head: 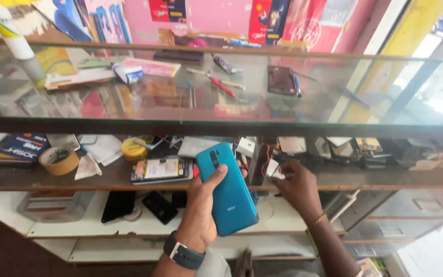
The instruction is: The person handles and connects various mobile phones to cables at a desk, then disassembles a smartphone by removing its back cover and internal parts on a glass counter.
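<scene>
My left hand [199, 208] holds a teal smartphone [226, 190] back side up, thumb across its upper part near the camera bump. A dark watch sits on that wrist. My right hand [297, 187] reaches into the wooden shelf [103, 182] under the glass counter, fingers on small items near a white piece [273, 167]; what the fingers grip is hidden. A thin bracelet circles the right wrist.
An opened phone with its battery showing [161, 169], a tape roll [59, 160], a yellow tin [133, 150] and boxes lie on the shelf. Dark phones [158, 206] rest on the lower shelf. On the glass top [334, 77] lie red-handled pliers [220, 83] and a dark phone [282, 80].
</scene>
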